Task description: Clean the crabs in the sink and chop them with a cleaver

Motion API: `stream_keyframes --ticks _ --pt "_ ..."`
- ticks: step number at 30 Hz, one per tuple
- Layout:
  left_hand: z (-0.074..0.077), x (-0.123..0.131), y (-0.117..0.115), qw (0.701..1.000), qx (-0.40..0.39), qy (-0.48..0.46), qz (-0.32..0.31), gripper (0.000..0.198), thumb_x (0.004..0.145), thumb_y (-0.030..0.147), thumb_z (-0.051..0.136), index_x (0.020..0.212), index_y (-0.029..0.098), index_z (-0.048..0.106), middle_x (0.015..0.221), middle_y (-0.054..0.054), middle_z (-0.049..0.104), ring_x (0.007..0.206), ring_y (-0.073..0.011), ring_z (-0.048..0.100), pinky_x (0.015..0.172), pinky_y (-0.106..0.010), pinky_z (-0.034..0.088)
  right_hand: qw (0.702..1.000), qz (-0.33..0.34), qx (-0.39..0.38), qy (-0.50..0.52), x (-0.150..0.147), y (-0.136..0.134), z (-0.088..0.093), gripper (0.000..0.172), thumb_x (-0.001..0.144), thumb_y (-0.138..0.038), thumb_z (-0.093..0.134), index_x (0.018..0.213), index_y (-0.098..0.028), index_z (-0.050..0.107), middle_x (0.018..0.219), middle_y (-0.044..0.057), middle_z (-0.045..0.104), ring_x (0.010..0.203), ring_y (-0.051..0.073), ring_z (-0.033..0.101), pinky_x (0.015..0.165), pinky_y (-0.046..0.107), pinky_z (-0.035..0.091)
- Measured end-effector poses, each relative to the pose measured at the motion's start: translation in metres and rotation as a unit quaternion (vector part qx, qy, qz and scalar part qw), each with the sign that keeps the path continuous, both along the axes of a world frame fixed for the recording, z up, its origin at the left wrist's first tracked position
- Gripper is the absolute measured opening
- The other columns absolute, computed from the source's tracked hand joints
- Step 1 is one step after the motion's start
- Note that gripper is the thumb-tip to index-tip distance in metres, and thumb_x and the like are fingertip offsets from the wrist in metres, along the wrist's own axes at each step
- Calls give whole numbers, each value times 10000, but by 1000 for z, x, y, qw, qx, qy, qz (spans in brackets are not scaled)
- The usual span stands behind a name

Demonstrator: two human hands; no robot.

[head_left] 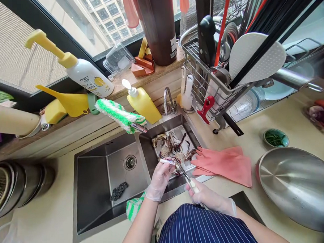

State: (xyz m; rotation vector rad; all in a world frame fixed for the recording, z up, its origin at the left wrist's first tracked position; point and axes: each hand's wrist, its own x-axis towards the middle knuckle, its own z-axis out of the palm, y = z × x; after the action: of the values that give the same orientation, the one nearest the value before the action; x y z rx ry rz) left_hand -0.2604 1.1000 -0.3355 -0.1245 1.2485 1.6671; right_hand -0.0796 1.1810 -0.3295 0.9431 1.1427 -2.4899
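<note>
My left hand (159, 179), in a clear thin glove, pinches a pale, dark-edged crab piece (167, 160) above the right sink basin (171, 188). My right hand (208, 195), gloved the same way, is closed round the light handles of kitchen scissors (184, 171). The scissor blades point up and left and meet the crab piece; I cannot tell how far they are apart. Below, crab parts (165, 152) with shells and dark legs lie around the drain in the right basin.
The left basin (100, 182) holds a dark scouring pad (119, 191). Pink rubber gloves (226, 165) lie right of the sink, near a large steel pan (298, 187) and a bowl of chopped greens (276, 138). Behind stand a faucet (166, 99), yellow soap bottle (144, 104) and utensil rack (203, 86).
</note>
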Motion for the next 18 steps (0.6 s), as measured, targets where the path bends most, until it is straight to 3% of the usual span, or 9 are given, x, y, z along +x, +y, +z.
stream_keyframes --ticks 3,8,14,18 --pt "4 -4 0 1000 -14 -2 1 306 665 283 848 889 158 681 950 -41 727 880 -165 688 816 -271 534 1000 12 15 -4 9 10 10 334 501 -170 514 832 -194 474 639 -82 405 539 62 287 509 226 226" --pt "10 -14 -4 997 -14 56 -45 346 680 334 841 933 161 678 873 -30 715 780 -151 675 755 -275 527 988 120 92 -25 20 30 20 226 596 -174 560 816 -185 511 621 -67 473 529 74 404 479 205 302" --pt "13 -15 -7 991 -20 96 -90 396 691 384 826 966 126 706 784 -35 694 673 -119 617 673 -245 484 987 147 70 -13 22 33 19 180 602 -179 555 778 -187 521 575 -72 474 459 66 403 416 186 315" --pt "11 -12 -9 991 -25 95 -86 430 701 414 813 1001 122 718 794 -41 688 670 -114 595 663 -241 467 985 155 63 -30 19 31 22 169 604 -202 597 754 -187 520 567 -69 488 444 69 417 391 183 316"
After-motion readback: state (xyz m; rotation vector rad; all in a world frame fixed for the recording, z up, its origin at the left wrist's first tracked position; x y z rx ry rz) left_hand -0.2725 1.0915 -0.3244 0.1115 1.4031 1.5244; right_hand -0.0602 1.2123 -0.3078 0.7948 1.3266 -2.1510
